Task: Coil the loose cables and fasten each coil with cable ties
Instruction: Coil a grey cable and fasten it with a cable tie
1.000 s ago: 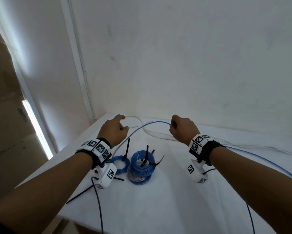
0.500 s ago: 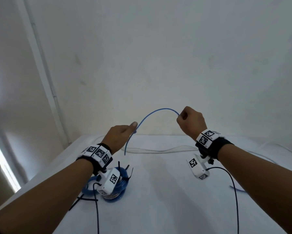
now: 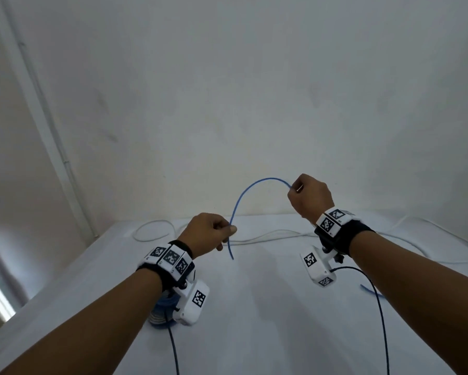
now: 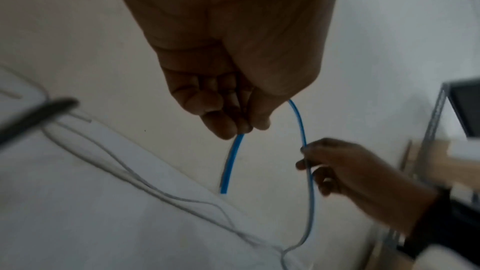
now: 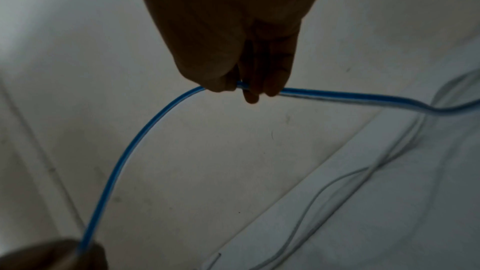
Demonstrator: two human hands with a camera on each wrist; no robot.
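Near the left edge of the white tabletop (image 3: pixel 254 320), tied blue coils (image 3: pixel 161 311) are partly hidden under the left wrist camera. A white cable (image 3: pixel 254 236) is laid loose along the far edge, looping at the far left corner and again toward the right edge. The left hand (image 3: pixel 208 234) is held above the tabletop, fingers curled, and the blue cable (image 3: pixel 243 193) is pinched near its free end (a short tail hangs below the fingers (image 4: pixel 223 128), clear of the surface). From there the cable is arched up and over to the right hand (image 3: pixel 308 197), raised higher and clamped on it between thumb and fingertips (image 5: pixel 270 87). Past the right hand the cable is carried down toward the right side of the tabletop, where a short blue stretch (image 3: pixel 370 290) is seen beside the right forearm.
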